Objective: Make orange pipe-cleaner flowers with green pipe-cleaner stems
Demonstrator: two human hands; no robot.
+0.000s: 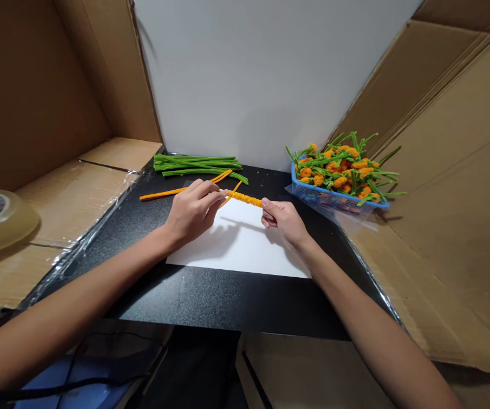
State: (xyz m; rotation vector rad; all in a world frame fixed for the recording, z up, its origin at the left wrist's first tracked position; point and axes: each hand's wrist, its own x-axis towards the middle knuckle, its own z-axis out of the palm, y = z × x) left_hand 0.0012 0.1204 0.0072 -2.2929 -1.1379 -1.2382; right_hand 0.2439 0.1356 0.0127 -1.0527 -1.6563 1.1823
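Creased cardboard walls (462,227) flank a speckled black tabletop (211,301), which runs on past a smooth white sheet (245,255) to its straight front edge. Rightward stands a blue mesh basket (334,194) heaped with fuzzy orange-and-green pieces (341,166); long green stems (198,163) lie behind. Above the sheet, the left hand (196,207) and right hand (285,218) pinch opposite ends of a tightly wound, bumpy orange coil (247,199).
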